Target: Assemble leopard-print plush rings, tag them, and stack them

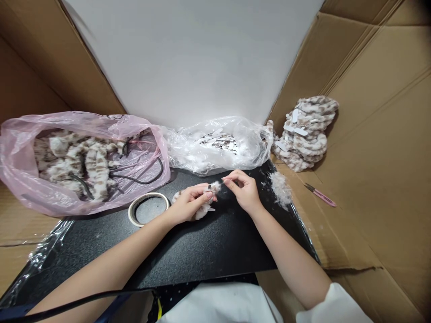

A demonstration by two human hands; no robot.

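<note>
My left hand [192,202] is closed around a white and brown furry plush strip [203,211], held just above the black tabletop. A small dark band or clip shows at its upper end, by my left thumb, where loose fluff sticks out. My right hand [243,188] is closed in a pinch beside that fluffy end. Fine fibres stretch toward its fingertips, but what lies between them is too small to make out. A roll of tape [134,220] lies flat left of my left hand.
A pink plastic bag [20,148] holds furry pieces with dark cords. Behind stands a clear bag [249,130] of small white and dark pieces. At right are stacked furry strips [311,130], a fluff pile [280,189] and pink-handled snips [323,197]. Cardboard [380,134] walls the sides.
</note>
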